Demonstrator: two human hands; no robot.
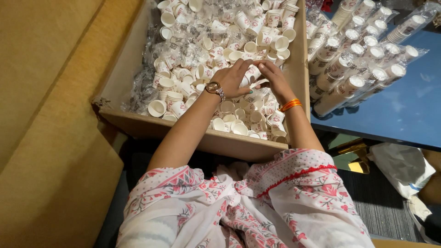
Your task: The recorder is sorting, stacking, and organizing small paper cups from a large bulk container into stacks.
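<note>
While loose paper cups [239, 120] crowd the cardboard box [202, 138] wall to wall, 1 small paper cup [252, 73] is gripped between the left hand [234, 79] and right hand [272, 78] at mid-box, well clear of its rims.

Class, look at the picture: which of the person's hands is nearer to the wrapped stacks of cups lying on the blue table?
Right. The right hand is in the cardboard box, on the side toward the wrapped stacks on the blue table. The left hand sits farther away, beside it.

Warm, even indoor light (plastic glare), sharp, wide-angle edges
</note>
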